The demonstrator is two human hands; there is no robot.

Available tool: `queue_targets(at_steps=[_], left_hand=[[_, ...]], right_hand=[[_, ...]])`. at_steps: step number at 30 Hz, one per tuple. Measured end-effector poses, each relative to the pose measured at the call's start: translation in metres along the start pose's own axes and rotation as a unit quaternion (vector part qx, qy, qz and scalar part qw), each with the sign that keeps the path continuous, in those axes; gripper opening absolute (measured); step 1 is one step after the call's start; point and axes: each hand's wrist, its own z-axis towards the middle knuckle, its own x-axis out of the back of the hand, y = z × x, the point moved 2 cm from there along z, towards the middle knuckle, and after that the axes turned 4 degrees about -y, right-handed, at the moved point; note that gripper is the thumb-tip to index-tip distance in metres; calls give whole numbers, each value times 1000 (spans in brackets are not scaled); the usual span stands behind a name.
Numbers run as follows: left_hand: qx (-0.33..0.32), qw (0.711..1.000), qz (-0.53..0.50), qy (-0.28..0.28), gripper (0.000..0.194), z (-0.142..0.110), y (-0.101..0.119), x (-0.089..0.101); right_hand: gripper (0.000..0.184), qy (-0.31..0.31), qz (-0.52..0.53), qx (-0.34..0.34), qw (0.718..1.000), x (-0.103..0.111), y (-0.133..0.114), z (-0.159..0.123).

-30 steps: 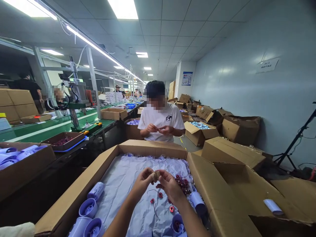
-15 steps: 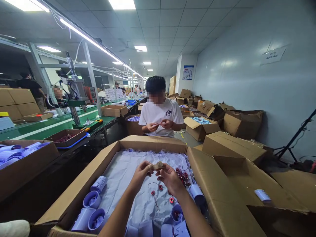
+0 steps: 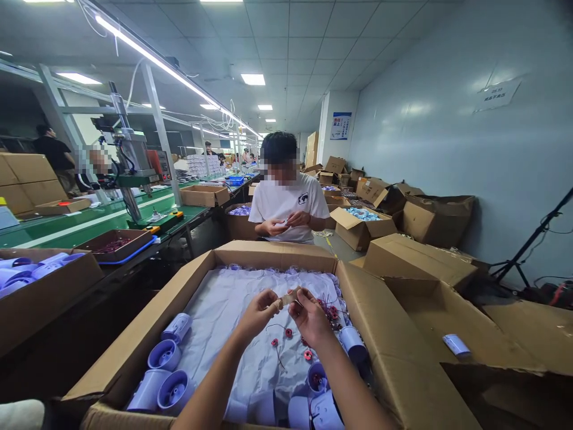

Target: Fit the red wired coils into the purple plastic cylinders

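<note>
Over the open cardboard box (image 3: 358, 310), my left hand (image 3: 258, 312) pinches one end of a small tan strip (image 3: 289, 297). The other end is between the fingers and thumb of my right hand (image 3: 310, 315). What the strip is made of I cannot make out. White paper (image 3: 224, 316) lies below my hands. On it are several small red round parts with thin wires (image 3: 289, 332), and more of them are heaped in a pile (image 3: 332, 312) beyond my right hand. Lilac plastic cups (image 3: 174, 388) lie along the left side of the box and near my forearms.
A co-worker (image 3: 289, 203) in a white shirt stands across the box, hands together. At left are a carton of lilac cups (image 3: 40, 269), a green conveyor bench (image 3: 102, 224) and a press machine (image 3: 134, 155). Cardboard boxes (image 3: 421, 263) and a black tripod (image 3: 528, 251) stand at right.
The tan strip looks flatter and straighter between my fingers now. The whole view has shifted slightly. The co-worker's hands have come closer together.
</note>
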Motion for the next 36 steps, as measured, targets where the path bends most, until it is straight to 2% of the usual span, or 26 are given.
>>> queue_targets(at_steps=[7, 13, 19, 25, 31, 33, 36], left_hand=[[-10, 1000, 14, -5, 35, -2, 3, 0], [4, 1000, -3, -5, 35, -2, 4, -1], [16, 1000, -15, -20, 31, -5, 8, -5], [26, 997, -56, -34, 32, -6, 12, -8], [31, 993, -112, -30, 33, -8, 15, -8], [32, 991, -127, -26, 32, -9, 16, -7], [34, 988, -151, -26, 30, -10, 17, -7]], right_hand=[[37, 15, -32, 11, 999, 5, 2, 3], [37, 93, -103, 102, 985, 13, 1, 9], [33, 150, -142, 149, 967, 21, -1, 13], [29, 229, -202, 175, 936, 27, -3, 14], [29, 247, -278, 183, 910, 29, -5, 13], [27, 253, -324, 190, 892, 29, -6, 12], [24, 233, -422, 225, 847, 25, -7, 9]])
